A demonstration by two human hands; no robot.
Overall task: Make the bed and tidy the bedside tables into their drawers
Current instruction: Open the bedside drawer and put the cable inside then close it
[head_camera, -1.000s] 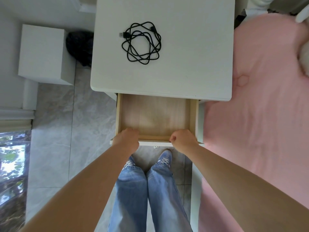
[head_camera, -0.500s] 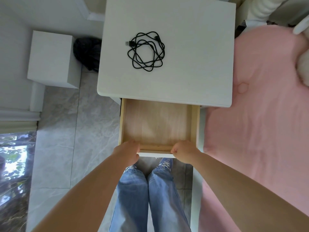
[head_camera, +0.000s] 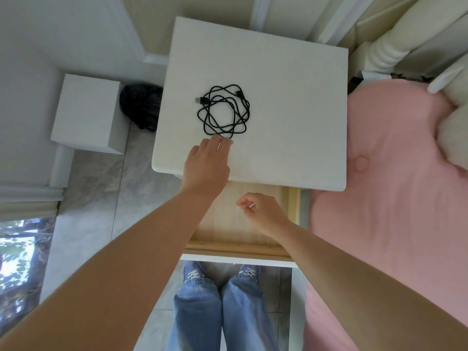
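Both hands empty: left hand (head_camera: 206,163) fingers reach coiled cable (head_camera: 222,110) (plug pointing left), right hand (head_camera: 263,211) loose

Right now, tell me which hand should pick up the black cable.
Left. The left hand already reaches over the bedside table, fingertips at the black cable; the right hand hangs over the open drawer.
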